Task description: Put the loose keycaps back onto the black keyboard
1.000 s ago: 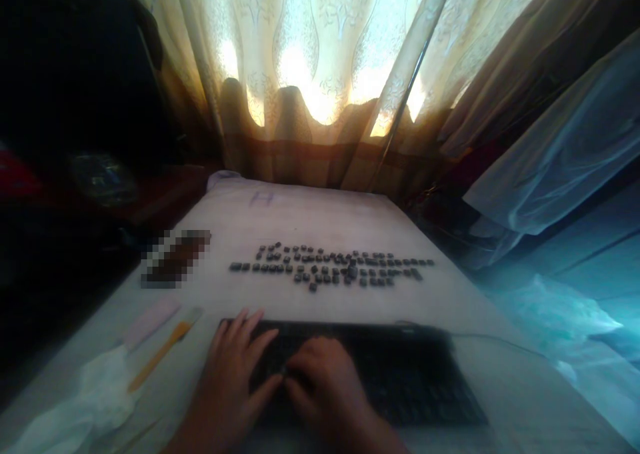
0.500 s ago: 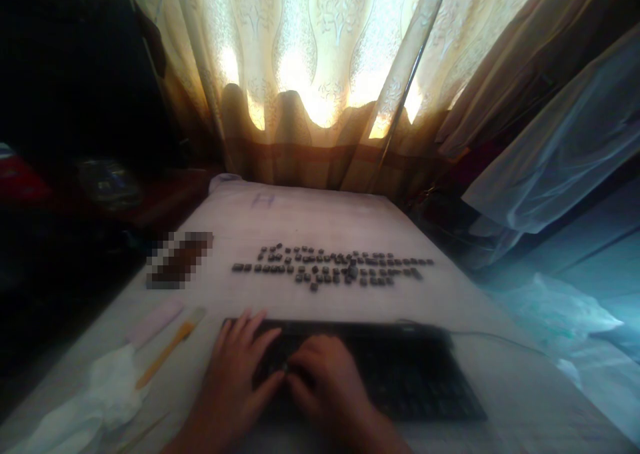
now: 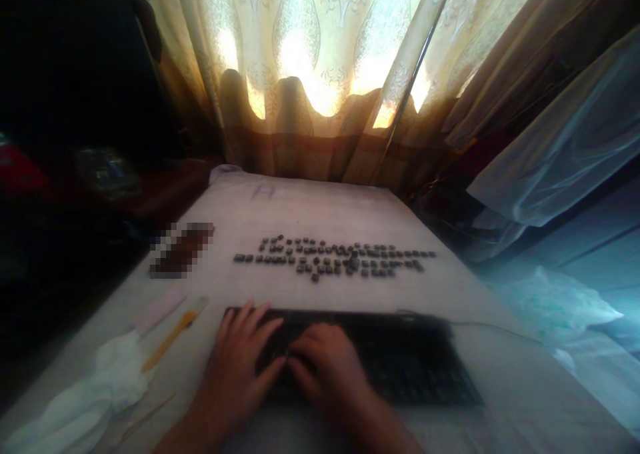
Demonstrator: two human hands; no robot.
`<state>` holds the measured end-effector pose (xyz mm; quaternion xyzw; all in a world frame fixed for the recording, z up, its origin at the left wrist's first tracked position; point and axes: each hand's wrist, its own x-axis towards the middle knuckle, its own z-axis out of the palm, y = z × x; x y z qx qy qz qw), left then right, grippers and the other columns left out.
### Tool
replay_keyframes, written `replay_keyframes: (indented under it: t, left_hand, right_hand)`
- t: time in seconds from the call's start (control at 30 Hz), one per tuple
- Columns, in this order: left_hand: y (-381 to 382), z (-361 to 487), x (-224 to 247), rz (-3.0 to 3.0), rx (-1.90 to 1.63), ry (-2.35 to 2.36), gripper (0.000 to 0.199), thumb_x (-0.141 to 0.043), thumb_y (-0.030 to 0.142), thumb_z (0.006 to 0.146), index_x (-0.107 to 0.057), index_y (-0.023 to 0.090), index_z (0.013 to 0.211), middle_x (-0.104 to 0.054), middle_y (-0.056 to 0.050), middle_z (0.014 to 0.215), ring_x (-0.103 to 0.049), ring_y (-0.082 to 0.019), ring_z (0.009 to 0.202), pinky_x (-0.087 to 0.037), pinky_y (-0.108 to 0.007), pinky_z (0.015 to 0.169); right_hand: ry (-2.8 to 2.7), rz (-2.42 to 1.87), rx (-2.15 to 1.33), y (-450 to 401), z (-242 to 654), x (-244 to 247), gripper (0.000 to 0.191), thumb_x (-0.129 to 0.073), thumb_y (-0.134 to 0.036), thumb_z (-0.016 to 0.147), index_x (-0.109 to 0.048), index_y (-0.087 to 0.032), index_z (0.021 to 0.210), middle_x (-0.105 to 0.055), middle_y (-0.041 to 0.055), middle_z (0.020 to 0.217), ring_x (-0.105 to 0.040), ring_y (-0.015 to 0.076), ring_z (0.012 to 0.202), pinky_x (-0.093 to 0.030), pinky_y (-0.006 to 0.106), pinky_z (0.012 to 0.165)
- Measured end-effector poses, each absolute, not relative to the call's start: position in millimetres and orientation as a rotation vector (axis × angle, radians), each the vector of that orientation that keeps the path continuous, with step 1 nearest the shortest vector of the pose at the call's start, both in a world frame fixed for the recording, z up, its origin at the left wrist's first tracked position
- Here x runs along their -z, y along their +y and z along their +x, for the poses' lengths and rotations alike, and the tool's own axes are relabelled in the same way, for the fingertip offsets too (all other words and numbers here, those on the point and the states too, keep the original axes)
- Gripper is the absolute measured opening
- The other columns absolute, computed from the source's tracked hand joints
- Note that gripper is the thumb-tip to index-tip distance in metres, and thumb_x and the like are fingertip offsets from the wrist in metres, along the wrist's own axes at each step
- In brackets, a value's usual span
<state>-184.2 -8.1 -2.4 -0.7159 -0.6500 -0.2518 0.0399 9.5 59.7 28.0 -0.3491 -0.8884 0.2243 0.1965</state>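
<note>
A black computer keyboard [image 3: 415, 361] lies across the near part of the white-covered surface. Over its left end, my left hand [image 3: 237, 357] rests with fingers spread, fingertips at the back edge and the thumb reaching inward. Just beside that thumb, my right hand [image 3: 327, 361] is closed, its thumb and fingers pinched down against the keyboard. Whatever sits between those fingertips is too small and blurred to name. Beyond the keyboard, many loose dark keycaps [image 3: 280, 260] are laid out in uneven rows.
Left of the keyboard lie a yellow-handled brush [image 3: 167, 341], a pale pink block [image 3: 159, 309], a crumpled white cloth [image 3: 120, 371] and a thin stick [image 3: 149, 415]. A pixelated brown item [image 3: 183, 251] lies farther back. The cable [image 3: 495, 329] runs right, towards clear plastic [image 3: 565, 307].
The whole view has shifted slightly, so the things on the surface appear a little higher. Both hands keep nearly the same pose and place on the keyboard.
</note>
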Motion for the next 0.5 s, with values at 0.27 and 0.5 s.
replay_keyframes:
  t: [0.27, 0.5]
  left_hand:
    - [-9, -182, -10, -2.268, 0.793, -2.069, 0.039, -0.064, 0.029, 0.084, -0.064, 0.027, 0.123, -0.061, -0.009, 0.138, -0.045, -0.035, 0.136, -0.032, -0.067, 0.112]
    - [-10, -183, -19, -2.298, 0.798, -2.116, 0.026, -0.061, 0.023, 0.084, -0.069, 0.026, 0.108, -0.063, -0.008, 0.136, -0.045, -0.036, 0.136, -0.029, -0.069, 0.111]
  right_hand:
    - [-2.521, -0.973, -0.628, 62, 11, -30, 0.008, -0.069, -0.02, 0.084, -0.074, -0.02, 0.09, -0.073, 0.0053, 0.094, -0.064, 0.0218, 0.089, -0.042, 0.034, 0.079]
    - [-2.498, -0.959, -0.604, 64, 12, -28, 0.006, -0.07, -0.02, 0.083, -0.073, -0.019, 0.088, -0.072, 0.0056, 0.092, -0.063, 0.021, 0.085, -0.042, 0.033, 0.076]
